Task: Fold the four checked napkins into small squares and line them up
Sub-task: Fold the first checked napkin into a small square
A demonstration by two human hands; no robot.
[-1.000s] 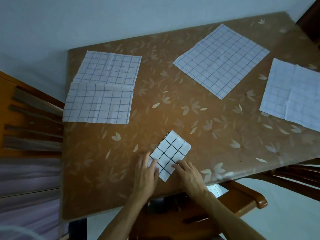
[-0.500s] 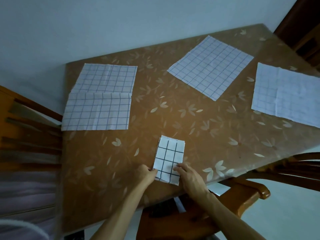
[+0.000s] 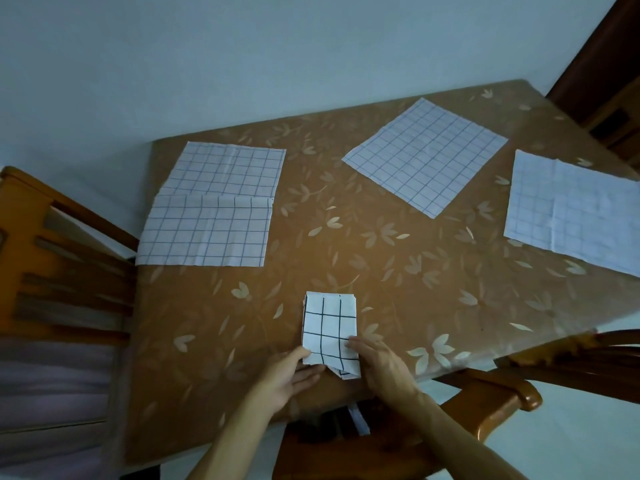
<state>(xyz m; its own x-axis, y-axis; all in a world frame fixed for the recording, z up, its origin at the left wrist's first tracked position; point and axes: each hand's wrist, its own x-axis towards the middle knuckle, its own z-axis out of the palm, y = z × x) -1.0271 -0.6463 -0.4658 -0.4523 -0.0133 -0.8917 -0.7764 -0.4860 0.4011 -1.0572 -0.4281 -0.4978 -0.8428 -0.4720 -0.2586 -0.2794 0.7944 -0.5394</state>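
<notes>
The table (image 3: 381, 271) wears a glossy brown cover printed with pale leaves. Three thin checked cloth napkins lie flat on it: the left napkin (image 3: 211, 216), creased across its middle, the middle napkin (image 3: 426, 157), turned like a diamond, and the right napkin (image 3: 571, 209) at the table's right edge.

The folded napkin (image 3: 329, 327), a thick little rectangle with bold black lines, sits near my edge. Half a second ago it lay flat and slightly askew. Now it is squarer to me, its near end raised and an under-layer corner poking out.

My left hand (image 3: 284, 379) pinches its near-left corner, thumb on top. My right hand (image 3: 384, 368) rests its fingers, together and nearly straight, on the near-right corner.
</notes>
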